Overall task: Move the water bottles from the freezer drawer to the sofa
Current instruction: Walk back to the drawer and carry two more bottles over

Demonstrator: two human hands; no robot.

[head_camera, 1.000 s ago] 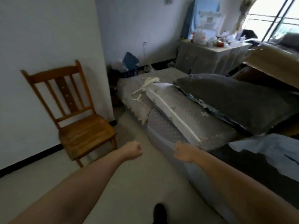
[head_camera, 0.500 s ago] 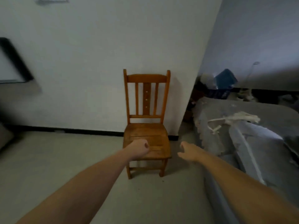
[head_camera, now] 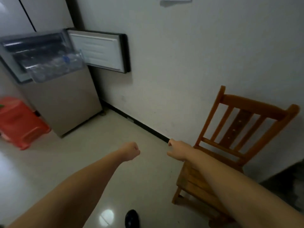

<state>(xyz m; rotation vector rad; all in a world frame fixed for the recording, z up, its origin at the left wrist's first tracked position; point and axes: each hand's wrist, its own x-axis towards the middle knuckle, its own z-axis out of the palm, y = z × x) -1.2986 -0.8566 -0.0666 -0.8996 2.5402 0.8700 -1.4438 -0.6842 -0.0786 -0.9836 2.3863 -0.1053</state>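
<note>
A clear freezer drawer (head_camera: 54, 72) is pulled out of the fridge (head_camera: 62, 102) at the upper left, its door (head_camera: 98, 51) swung open against the wall. Several clear water bottles (head_camera: 65, 60) lie in the drawer, one with a blue cap. My left hand (head_camera: 131, 151) is a closed fist with nothing in it, stretched out over the floor. My right hand (head_camera: 178, 151) is beside it, fingers loosely apart and empty. Both hands are well short of the drawer. Only a dark corner of the sofa (head_camera: 289, 186) shows at the right edge.
A wooden chair (head_camera: 233, 139) stands against the white wall on the right, under my right forearm. A red plastic stool (head_camera: 18, 122) sits left of the fridge. Pale tiled floor (head_camera: 92, 155) lies between me and the fridge. My dark shoe (head_camera: 132, 219) shows at the bottom.
My view has swung left, from the sofa past the chair to the fridge with its open drawer. Both hands stay held out in front, empty.
</note>
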